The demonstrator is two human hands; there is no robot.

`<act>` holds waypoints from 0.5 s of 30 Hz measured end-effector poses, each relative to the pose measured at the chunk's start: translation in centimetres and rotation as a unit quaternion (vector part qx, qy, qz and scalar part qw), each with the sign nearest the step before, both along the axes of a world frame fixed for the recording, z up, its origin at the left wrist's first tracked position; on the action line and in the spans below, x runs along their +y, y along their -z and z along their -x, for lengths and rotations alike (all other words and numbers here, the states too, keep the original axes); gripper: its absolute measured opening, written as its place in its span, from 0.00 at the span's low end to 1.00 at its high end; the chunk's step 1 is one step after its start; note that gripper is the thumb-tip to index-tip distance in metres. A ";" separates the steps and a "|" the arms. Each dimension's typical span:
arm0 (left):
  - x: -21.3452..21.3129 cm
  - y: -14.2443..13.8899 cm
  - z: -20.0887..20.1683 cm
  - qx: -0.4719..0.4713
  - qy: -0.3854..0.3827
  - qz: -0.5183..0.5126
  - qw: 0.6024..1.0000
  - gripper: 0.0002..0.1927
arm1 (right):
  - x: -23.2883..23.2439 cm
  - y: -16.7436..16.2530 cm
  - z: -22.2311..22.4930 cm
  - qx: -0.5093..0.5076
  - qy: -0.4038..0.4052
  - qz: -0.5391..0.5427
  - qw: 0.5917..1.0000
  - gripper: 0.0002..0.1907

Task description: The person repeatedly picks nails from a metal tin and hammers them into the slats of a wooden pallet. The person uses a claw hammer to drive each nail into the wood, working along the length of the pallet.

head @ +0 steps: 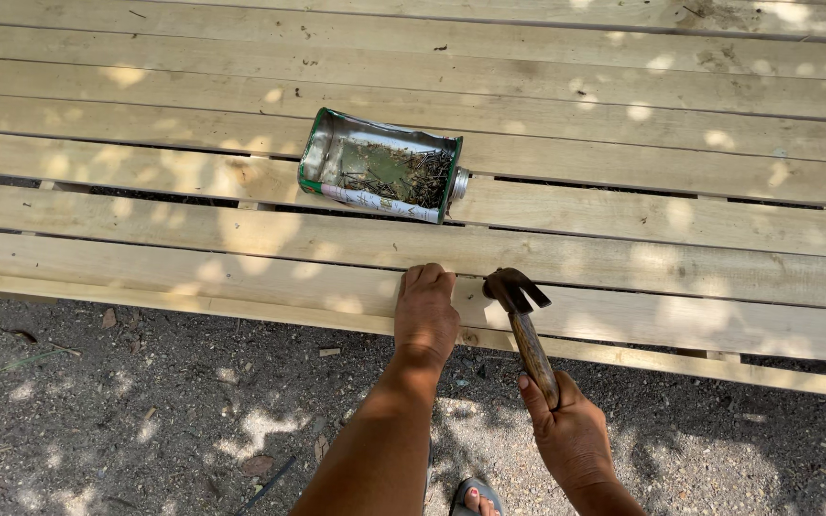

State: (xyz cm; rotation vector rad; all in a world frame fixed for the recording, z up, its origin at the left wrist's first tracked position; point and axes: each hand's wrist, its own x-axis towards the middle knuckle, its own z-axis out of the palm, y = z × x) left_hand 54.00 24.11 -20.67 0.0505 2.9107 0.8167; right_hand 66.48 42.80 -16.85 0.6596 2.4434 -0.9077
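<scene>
Here, I am pressing my left hand (424, 315) flat on the plank (336, 287) while my right hand (571, 435), grip wrapped tight, is holding the hammer (524, 320) just beside it; a glancing blow could strike those fingers.

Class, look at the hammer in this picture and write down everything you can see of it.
The claw hammer has a dark, rusty-looking metal head with a curved, split claw, and a worn brown wooden handle. The right hand grips the handle's lower end, fingers wrapped around it. The handle slants up and to the left, so the head sits over the nearest wooden plank, close beside the left hand, which lies flat on that plank. Whether the head touches the wood cannot be told.
</scene>
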 end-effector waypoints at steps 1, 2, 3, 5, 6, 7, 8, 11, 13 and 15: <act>0.0 0.1 0.3 -0.008 0.003 0.007 1.000 0.19 | 0.0 -0.1 -0.1 -0.025 -0.018 -0.025 0.999 0.28; -0.1 0.1 0.6 -0.017 0.005 0.013 1.000 0.17 | -0.1 -0.1 0.0 -0.051 -0.037 -0.049 0.997 0.28; 0.0 0.3 0.8 -0.012 0.003 0.007 1.000 0.17 | -0.1 -0.2 -0.1 -0.034 -0.008 -0.022 0.999 0.28; 0.0 0.5 1.3 0.002 -0.004 0.002 1.000 0.15 | -0.3 -0.4 -0.1 0.002 0.046 0.040 0.998 0.28; 0.0 0.6 1.3 0.001 -0.001 0.011 1.000 0.15 | -0.4 -0.5 -0.2 -0.017 0.031 0.020 0.999 0.27; 0.0 0.8 1.4 0.002 0.003 0.019 1.000 0.14 | -0.4 -0.5 0.1 -0.035 0.017 -0.001 0.999 0.25; 0.1 0.9 1.6 0.005 0.009 0.025 1.000 0.14 | -0.4 -0.5 0.3 -0.050 0.004 -0.023 0.998 0.24; 0.0 1.2 1.7 -0.009 -0.008 -0.005 1.000 0.15 | -0.5 -0.7 0.5 -0.038 -0.009 -0.020 0.999 0.24; -0.1 1.3 1.7 -0.011 -0.009 -0.010 1.000 0.15 | -0.7 -0.7 0.2 0.018 0.022 0.024 0.999 0.22; -0.2 1.4 1.8 -0.012 0.000 0.000 1.000 0.15 | -0.8 -0.6 -0.3 0.070 0.040 0.063 0.995 0.21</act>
